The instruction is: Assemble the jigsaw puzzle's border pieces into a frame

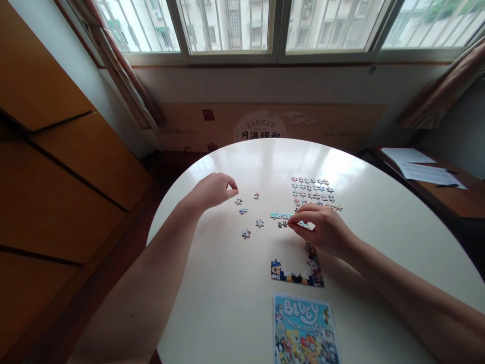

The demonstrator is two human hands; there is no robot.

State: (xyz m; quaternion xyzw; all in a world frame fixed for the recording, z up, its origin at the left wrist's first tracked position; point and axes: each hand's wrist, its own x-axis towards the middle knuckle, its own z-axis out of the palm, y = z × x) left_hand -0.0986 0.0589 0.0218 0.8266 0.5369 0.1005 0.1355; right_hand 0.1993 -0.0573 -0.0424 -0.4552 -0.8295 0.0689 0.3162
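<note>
My left hand (216,189) hovers over the table's left part, thumb and forefinger pinched; whether anything is between them is too small to make out. Just right of it lie several loose jigsaw pieces (246,233). My right hand (324,226) pinches the edge of a dark jigsaw piece (282,224), below a joined light-blue strip of puzzle (279,216). Part of that strip is hidden behind the fingers. Nearer to me is a partly joined puzzle border (297,278), forming a corner with a bottom and a right side.
Rows of loose jigsaw pieces (312,188) lie beyond my right hand. A blue picture sheet (305,328) marked "Bluey" lies at the near edge of the view. All this is on a round white table (212,303). Papers (424,169) rest on a side desk at right.
</note>
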